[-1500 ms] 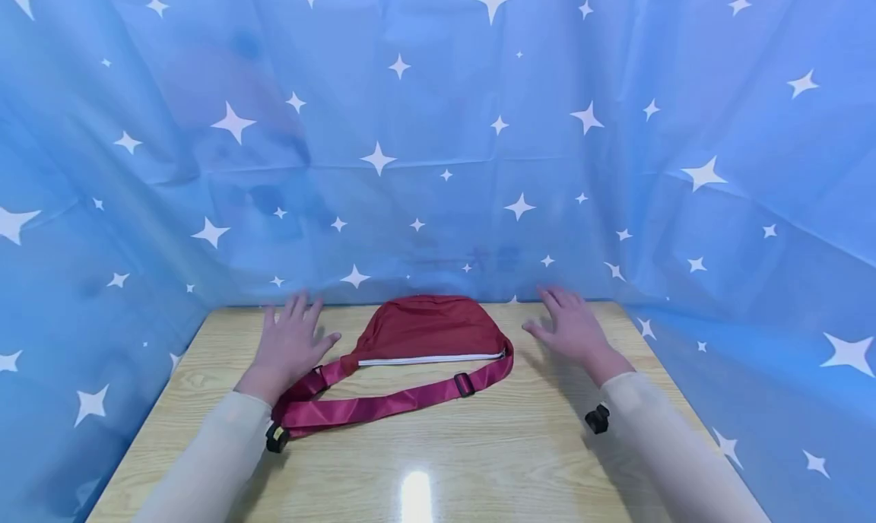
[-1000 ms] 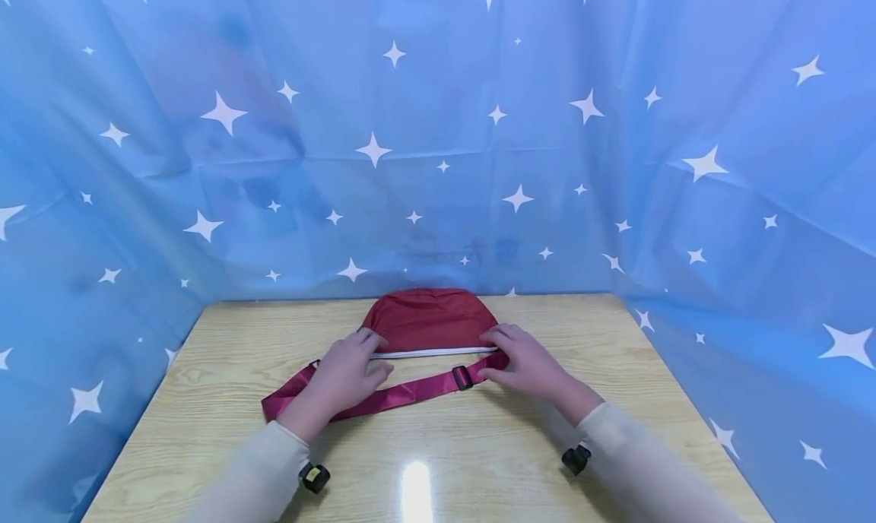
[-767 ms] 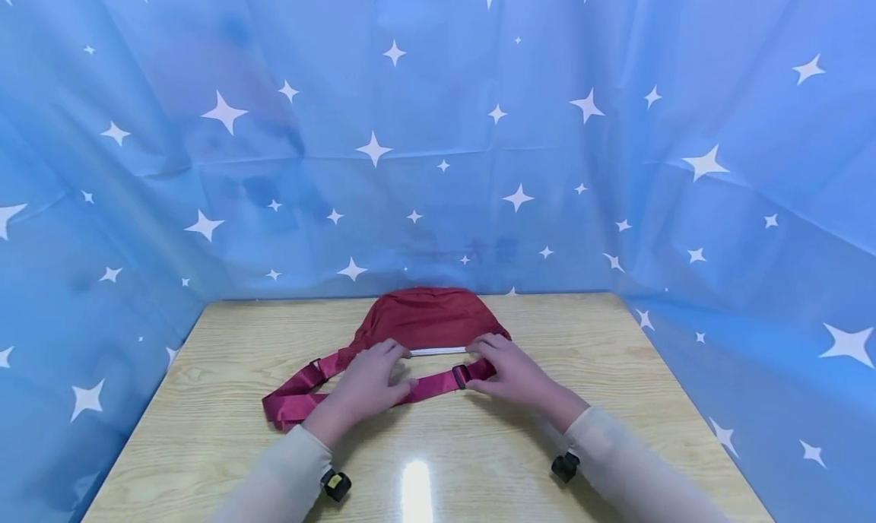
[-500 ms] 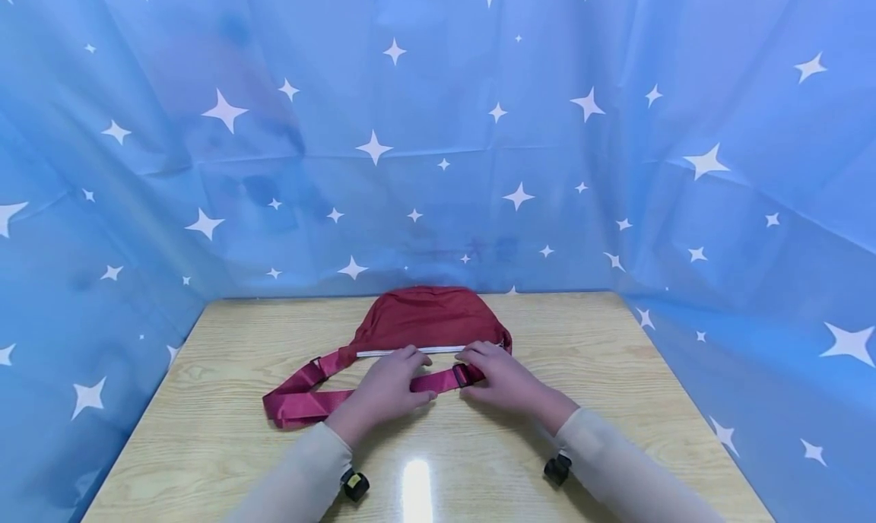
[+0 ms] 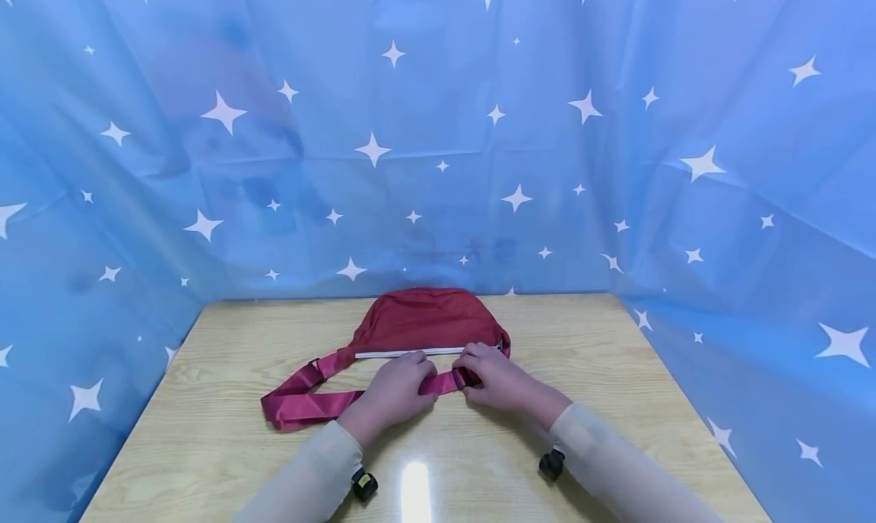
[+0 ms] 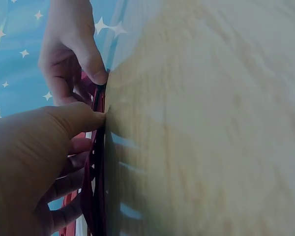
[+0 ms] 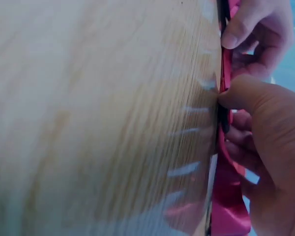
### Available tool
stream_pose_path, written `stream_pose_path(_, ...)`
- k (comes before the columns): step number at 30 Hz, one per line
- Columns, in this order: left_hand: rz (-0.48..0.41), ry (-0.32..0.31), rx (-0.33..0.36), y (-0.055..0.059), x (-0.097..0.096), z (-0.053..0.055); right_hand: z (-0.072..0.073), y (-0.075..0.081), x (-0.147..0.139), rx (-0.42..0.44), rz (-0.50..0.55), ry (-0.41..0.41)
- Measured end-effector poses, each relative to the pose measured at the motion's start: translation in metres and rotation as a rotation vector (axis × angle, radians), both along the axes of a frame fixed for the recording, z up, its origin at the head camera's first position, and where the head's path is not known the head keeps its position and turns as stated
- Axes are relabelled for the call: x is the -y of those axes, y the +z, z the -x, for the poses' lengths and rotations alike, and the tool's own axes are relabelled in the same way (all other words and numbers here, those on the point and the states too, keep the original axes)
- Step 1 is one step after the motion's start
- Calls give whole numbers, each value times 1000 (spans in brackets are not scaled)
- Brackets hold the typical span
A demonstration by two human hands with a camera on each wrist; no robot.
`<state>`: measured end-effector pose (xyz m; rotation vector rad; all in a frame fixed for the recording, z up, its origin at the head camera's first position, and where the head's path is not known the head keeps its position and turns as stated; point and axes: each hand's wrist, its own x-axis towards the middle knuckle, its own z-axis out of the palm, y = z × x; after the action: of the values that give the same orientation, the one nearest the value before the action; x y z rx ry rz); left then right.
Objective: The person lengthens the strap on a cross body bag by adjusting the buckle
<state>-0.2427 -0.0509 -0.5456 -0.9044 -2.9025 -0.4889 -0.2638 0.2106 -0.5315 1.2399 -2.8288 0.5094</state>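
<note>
A dark red waist bag [image 5: 427,321] lies flat near the table's back edge, its white zipper [image 5: 386,353] facing me. From it a magenta strap [image 5: 311,407] loops out to the left and across the front. My left hand [image 5: 398,390] pinches this strap between thumb and fingers. Just to its right, my right hand [image 5: 498,378] pinches the strap at the black slide buckle [image 5: 460,378]. Both wrist views show thumbs pressed on the strap [image 6: 91,191], [image 7: 228,196] close to the tabletop. Part of the strap is hidden behind the hands.
The light wooden table [image 5: 219,356] is bounded at the back and sides by a blue curtain with white stars [image 5: 438,128]. A black wrist camera [image 5: 364,483] hangs at the left sleeve, another black camera [image 5: 550,464] at the right.
Both hands came from either side of the bag inward and down to the front strap, and now take hold of it around the buckle. The bag has barely moved.
</note>
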Motion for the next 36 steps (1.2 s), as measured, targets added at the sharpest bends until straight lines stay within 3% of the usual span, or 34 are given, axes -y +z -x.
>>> stream_pose_path(4,0,-7,-25,3,0,0,1,4,-3,24,24,-14)
stream_pose_path(12,-102,-4,-114,14,7,2,3,17,-7,14,152,-20)
stream_pose_path(16,-139,-16,-111,15,9,3,2,21,-7,-2,184,-11)
stream_pose_path(19,-212,-15,-43,14,11,3,0,23,-7,-32,201,6)
stream_pose_path(28,-534,2,265,7,9,5,-2,25,-6,-39,218,14)
stream_pose_path(36,-684,9,369,8,2,8,-4,26,-5,-50,231,29)
